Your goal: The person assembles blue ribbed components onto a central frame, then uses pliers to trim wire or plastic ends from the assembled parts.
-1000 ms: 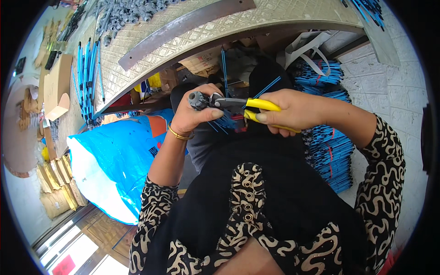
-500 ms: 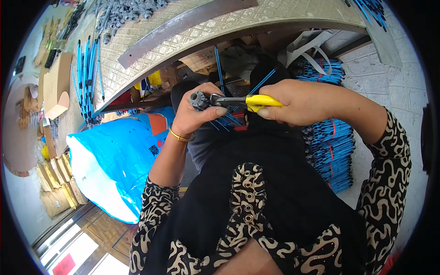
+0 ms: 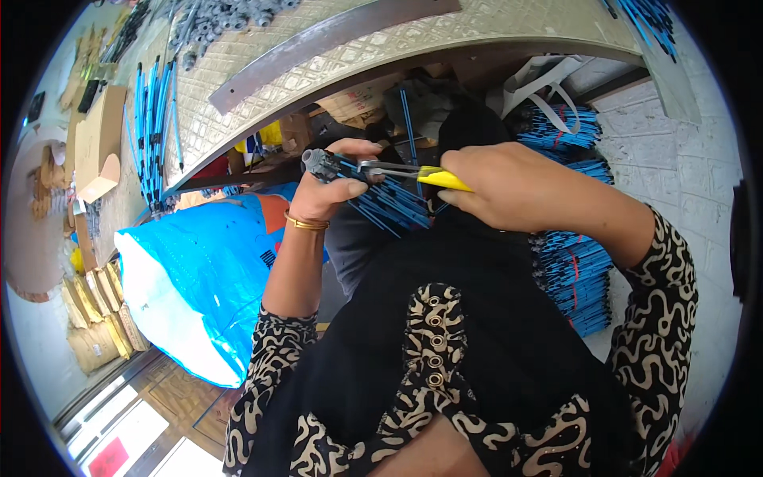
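Observation:
My right hand [image 3: 517, 187] grips the yellow handles of a pair of pliers [image 3: 397, 170], whose metal jaws point left. My left hand [image 3: 338, 184] is curled around a thin blue rod with a grey metal end piece [image 3: 319, 163], held right at the pliers' jaws. A bundle of similar blue rods [image 3: 393, 208] lies across my lap under both hands. A gold bangle sits on my left wrist.
A patterned metal-edged tabletop [image 3: 334, 56] arches above, with blue rods [image 3: 155, 119] and grey fittings [image 3: 230, 16] on it. Stacks of blue rods [image 3: 580, 270] lie on the floor at right. A blue and white sack [image 3: 191, 286] is at left, cardboard boxes [image 3: 95, 143] beyond.
Both hands with the pliers and the rod have shifted slightly up and left; the right hand has closed in on the handles.

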Demonstrator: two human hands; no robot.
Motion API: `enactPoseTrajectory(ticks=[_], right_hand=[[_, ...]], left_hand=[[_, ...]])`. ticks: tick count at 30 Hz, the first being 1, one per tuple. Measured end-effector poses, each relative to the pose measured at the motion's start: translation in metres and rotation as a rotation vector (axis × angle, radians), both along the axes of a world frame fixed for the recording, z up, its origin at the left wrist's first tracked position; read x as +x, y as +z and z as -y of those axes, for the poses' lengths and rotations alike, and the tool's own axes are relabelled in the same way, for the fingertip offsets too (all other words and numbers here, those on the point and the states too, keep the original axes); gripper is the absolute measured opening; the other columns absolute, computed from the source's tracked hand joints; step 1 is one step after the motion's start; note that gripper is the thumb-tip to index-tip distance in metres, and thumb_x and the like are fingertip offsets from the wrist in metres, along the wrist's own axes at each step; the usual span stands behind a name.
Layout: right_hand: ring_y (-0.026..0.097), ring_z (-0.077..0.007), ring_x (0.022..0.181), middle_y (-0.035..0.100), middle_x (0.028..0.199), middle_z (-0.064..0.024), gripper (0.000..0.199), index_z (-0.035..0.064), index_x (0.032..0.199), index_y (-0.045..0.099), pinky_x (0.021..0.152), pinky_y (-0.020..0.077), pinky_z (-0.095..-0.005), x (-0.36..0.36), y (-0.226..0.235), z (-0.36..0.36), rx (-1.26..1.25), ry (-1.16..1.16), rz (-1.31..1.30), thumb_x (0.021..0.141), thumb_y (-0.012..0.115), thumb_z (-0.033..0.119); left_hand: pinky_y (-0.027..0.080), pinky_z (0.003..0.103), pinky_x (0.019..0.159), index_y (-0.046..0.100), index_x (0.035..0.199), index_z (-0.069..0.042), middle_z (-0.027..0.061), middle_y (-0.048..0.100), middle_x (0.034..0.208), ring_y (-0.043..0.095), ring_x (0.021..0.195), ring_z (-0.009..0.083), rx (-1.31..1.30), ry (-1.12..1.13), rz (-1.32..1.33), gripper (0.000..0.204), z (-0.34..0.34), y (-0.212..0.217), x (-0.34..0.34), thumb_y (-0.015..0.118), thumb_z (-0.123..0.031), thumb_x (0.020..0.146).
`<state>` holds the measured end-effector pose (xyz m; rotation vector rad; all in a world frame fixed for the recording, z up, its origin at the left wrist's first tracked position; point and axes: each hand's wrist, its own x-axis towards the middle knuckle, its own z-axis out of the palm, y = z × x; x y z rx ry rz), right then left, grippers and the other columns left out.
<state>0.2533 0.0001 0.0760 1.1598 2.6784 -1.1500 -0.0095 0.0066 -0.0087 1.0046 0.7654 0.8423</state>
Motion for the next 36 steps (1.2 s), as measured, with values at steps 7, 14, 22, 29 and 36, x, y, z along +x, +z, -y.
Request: enactPoseTrajectory(ticks=[7, 14, 22, 29, 36], right_hand=[[0.056, -0.0302, 0.068, 0.054, 0.073, -0.0133, 0.023, 0.0019, 0.089, 0.050, 0.060, 0.0426, -0.0390, -0.005, 0.008, 0.001, -0.241, -0.079, 0.039, 0.087, 0.053, 0.024], [0.051, -0.0194, 0.063, 0.052, 0.072, -0.0104, 0.028, 0.0023, 0.094, 0.052, 0.061, 0.0417, -0.0335, 0.012, 0.012, 0.004, -0.373, -0.317, -0.122, 0.086, 0.055, 0.029], [0.056, -0.0278, 0.081, 0.056, 0.089, -0.0155, 0.034, 0.0005, 0.105, 0.051, 0.071, 0.0434, -0.0361, 0.129, -0.015, -0.077, 0.753, -0.679, 0.029, 0.082, 0.056, 0.025], [0.053, -0.0363, 0.093, 0.056, 0.103, -0.0183, 0.030, 0.0009, 0.106, 0.053, 0.083, 0.0425, -0.0390, 0.100, 0.012, -0.078, 1.098, -0.521, 0.091, 0.079, 0.057, 0.014], [0.048, -0.0350, 0.108, 0.051, 0.115, -0.0197, 0.047, 0.0010, 0.118, 0.047, 0.093, 0.0372, -0.0395, 0.070, -0.011, 0.012, 0.607, -0.383, -0.153, 0.074, 0.063, 0.006]], left_hand=[[0.045, 0.032, 0.078, 0.057, 0.104, 0.004, 0.0092, 0.058, 0.085, 0.057, 0.084, 0.0207, 0.005, -0.088, 0.143, 0.051, -0.003, -0.011, -0.014, 0.072, -0.016, 0.059], [0.047, 0.034, 0.078, 0.056, 0.108, 0.004, 0.0144, 0.060, 0.090, 0.058, 0.082, 0.0239, 0.022, -0.051, 0.075, 0.058, -0.002, -0.004, -0.002, 0.073, -0.022, 0.058], [0.046, 0.027, 0.075, 0.057, 0.114, 0.000, 0.0094, 0.063, 0.086, 0.057, 0.077, 0.0137, 0.126, -0.520, -0.193, 0.056, -0.028, 0.028, 0.070, 0.071, -0.019, 0.063], [0.047, 0.026, 0.075, 0.062, 0.102, -0.001, 0.0071, 0.064, 0.086, 0.059, 0.077, 0.0129, 0.240, -0.776, -0.124, 0.036, -0.013, 0.047, 0.104, 0.068, -0.010, 0.068], [0.045, 0.039, 0.068, 0.055, 0.086, -0.005, 0.0123, 0.058, 0.072, 0.056, 0.068, 0.0221, 0.302, 0.107, 0.338, 0.031, -0.028, 0.074, -0.045, 0.065, -0.028, 0.068]])
